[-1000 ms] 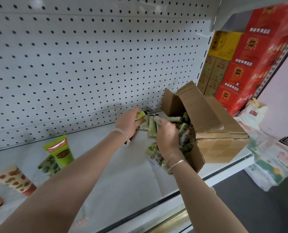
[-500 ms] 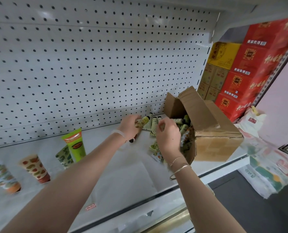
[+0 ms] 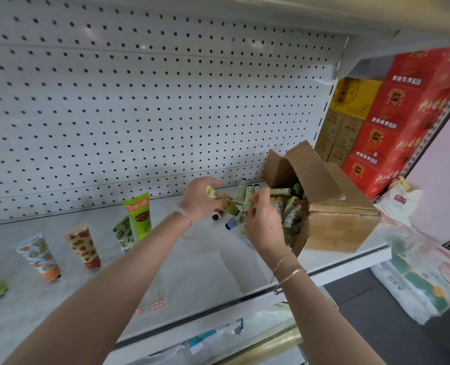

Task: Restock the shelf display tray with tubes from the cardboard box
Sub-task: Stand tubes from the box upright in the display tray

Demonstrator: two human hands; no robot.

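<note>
At 3 o'clock on shelf (image 3: 197, 275), cardboard box (image 3: 339, 222) lies tipped, mouth toward 9. Vs 0.5 s ago: both hands drawn slightly back w/ tubes. L hand (image 3: 196, 200) clamps tube (image 3: 220, 200), cap pointing 4 o'clock; R hand (image 3: 264, 225) grips blue-capped tube (image 3: 235, 219), cap toward 8.

The shelf (image 3: 197, 270) lay bare across its middle and front, room enough for an arm to pass. To the right the cardboard box (image 3: 334, 227) lay on its side, blocking that end, loose tubes (image 3: 245, 191) spilled at its mouth against the pegboard (image 3: 152, 114). Standing tubes (image 3: 137, 217) dotted the left part, with gaps between them. An upper shelf (image 3: 376, 35) closed the space overhead
</note>
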